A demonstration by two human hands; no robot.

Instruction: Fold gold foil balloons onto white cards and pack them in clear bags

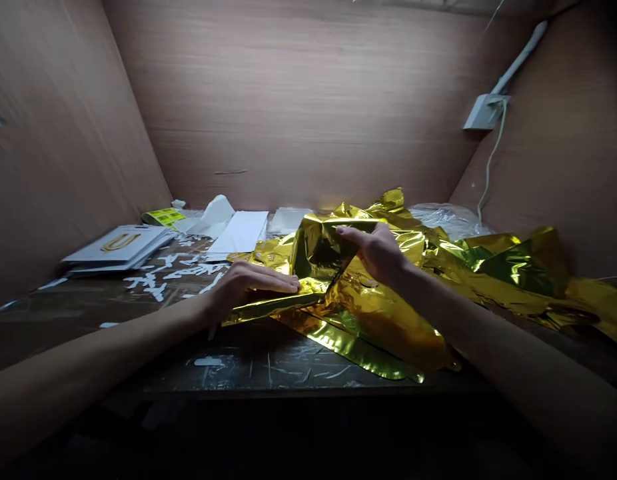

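A shiny gold foil balloon (323, 250), uninflated and partly folded, lies at the middle of the table. My left hand (256, 277) rests flat on its left part, fingers stretched out and close together. My right hand (381, 250) pinches a raised fold of the same balloon between thumb and fingers. Below the right hand, a flap of gold foil (368, 333) spreads toward the table's front edge. More crumpled gold foil (508, 267) is heaped behind and to the right; where one piece ends and another begins I cannot tell.
On the left sits a stack of white cards (121, 247), the top one bearing a gold U. White paper sheets (238, 233), a yellow-green label sheet (163, 217) and white scraps (176, 267) lie nearby. Clear plastic (446, 217) is at the back. Wooden panels (298, 113) enclose the table; a socket box (486, 112) hangs right.
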